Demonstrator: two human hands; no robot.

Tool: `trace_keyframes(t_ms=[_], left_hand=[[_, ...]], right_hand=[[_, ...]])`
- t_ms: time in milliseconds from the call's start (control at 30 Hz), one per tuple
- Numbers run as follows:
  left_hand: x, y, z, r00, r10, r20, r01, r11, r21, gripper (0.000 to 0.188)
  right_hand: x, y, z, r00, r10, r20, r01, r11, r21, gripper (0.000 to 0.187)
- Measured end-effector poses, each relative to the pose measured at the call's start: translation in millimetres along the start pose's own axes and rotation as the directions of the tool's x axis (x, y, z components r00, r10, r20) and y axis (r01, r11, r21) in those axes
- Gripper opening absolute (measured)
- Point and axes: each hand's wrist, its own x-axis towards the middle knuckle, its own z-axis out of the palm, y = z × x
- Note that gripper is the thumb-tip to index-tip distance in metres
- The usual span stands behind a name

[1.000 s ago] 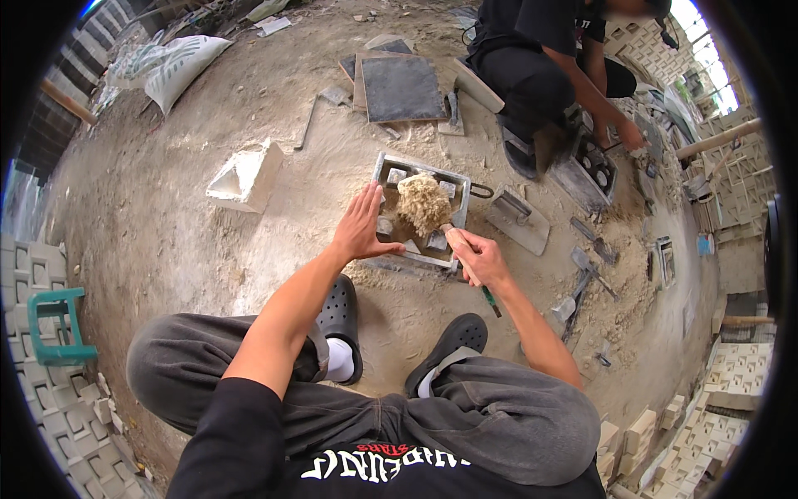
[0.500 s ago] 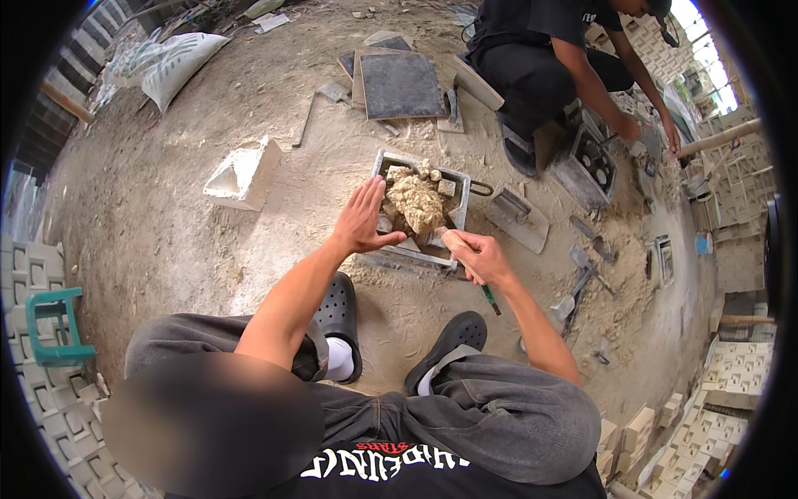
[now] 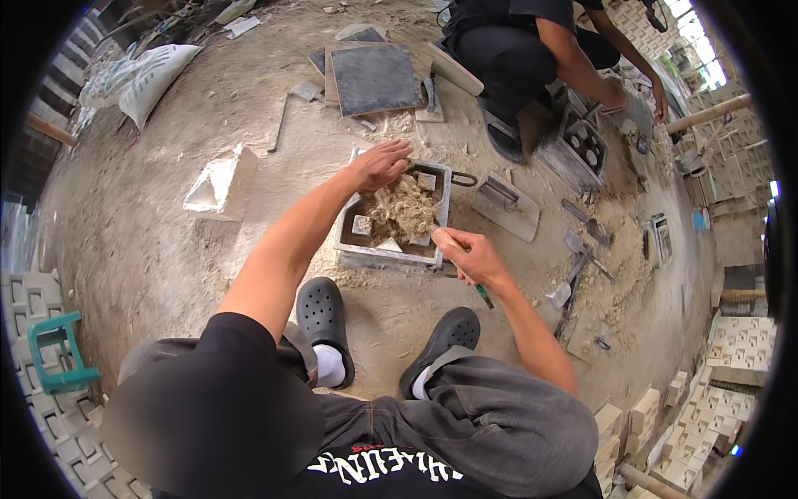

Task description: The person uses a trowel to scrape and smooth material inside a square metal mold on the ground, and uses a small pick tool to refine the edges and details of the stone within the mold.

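A rectangular metal mould frame [image 3: 342, 247] sits on the ground in front of my feet. Sandy, crumbly mix [image 3: 405, 208] is heaped inside it, with small pale blocks [image 3: 362, 225] showing around the heap. My left hand [image 3: 382, 165] is at the frame's far-left corner, fingers stretched out over the far rim and the mix, apparently holding nothing. In my right hand [image 3: 474, 256], at the near-right corner, is a wooden-handled trowel [image 3: 447, 241] with a green handle end. Its blade is hidden in the mix.
A flat steel float [image 3: 509, 208] lies right of the frame. Farther right are several hand tools [image 3: 575, 258]. Dark square boards [image 3: 378, 79] lie beyond. A white hollow block [image 3: 223, 185] stands left. A crouching co-worker [image 3: 507, 66] works at another mould [image 3: 578, 150].
My left hand has moved from the frame's left side to its far corner. The mix has spread lower inside the frame, uncovering a pale block. My right hand keeps its grip on the trowel.
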Motion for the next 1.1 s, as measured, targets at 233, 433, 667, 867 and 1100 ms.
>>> trace_keyframes(t_ms=[233,433,667,867,1100], left_hand=[[1,16,-10,0.943,0.322,0.081,-0.328,0.942,0.075,0.029],[-50,0,-20,0.938,0.344,-0.044,-0.332,0.927,0.172,0.024],[-95,17,-13,0.971,0.151,-0.184,-0.124,0.981,0.146,0.021],[-101,40,-4,0.955,0.065,-0.288,-0.047,0.996,0.07,0.029],[-106,42,13,0.846,-0.137,-0.516,0.169,0.986,0.015,0.034]], right_hand=[[-2,6,-12,0.999,0.041,-0.004,-0.041,0.999,0.002,0.045],[1,-6,-7,0.999,0.023,0.04,-0.021,0.997,-0.072,0.045],[9,-4,-10,1.0,0.017,0.001,-0.017,0.996,-0.089,0.047],[13,-6,-6,0.997,-0.025,-0.068,0.021,0.998,-0.066,0.044],[10,-16,2,0.988,-0.067,-0.142,0.04,0.982,-0.185,0.047]])
